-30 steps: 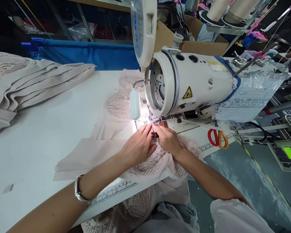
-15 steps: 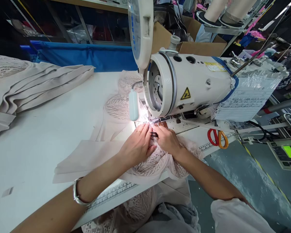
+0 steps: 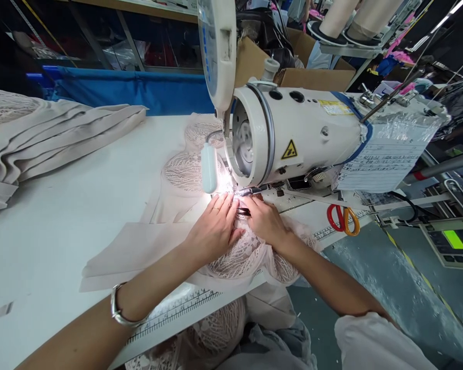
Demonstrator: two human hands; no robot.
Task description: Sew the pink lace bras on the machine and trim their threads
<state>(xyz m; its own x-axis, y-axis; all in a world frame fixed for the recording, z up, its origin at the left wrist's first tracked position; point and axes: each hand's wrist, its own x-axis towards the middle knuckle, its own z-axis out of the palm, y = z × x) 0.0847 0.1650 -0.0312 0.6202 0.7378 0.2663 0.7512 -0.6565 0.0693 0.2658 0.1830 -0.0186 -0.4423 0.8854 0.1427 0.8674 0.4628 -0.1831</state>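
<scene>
My left hand lies with fingers stretched out flat on pale pink lace fabric, just left of the lit sewing spot. Close beside it, my right hand has its fingers bent and pressed together on the fabric's edge; the fingertips are partly hidden. Both sets of fingertips are right at the front of the sewing machine, whose round end cover is swung up. Inside the exposed end, the parts look blurred. A small pale lamp lights the stitching area. The needle cannot be made out.
A stack of beige fabric pieces lies on the white table at left. Red and orange-handled scissors are at right, near a control box. Behind stand a blue cloth barrier, a cardboard box and thread cones.
The fingers of my left hand have spread slightly and shifted a little away from the right hand. The machine's inner parts have gone from sharp to blurred. The whole view has moved slightly.
</scene>
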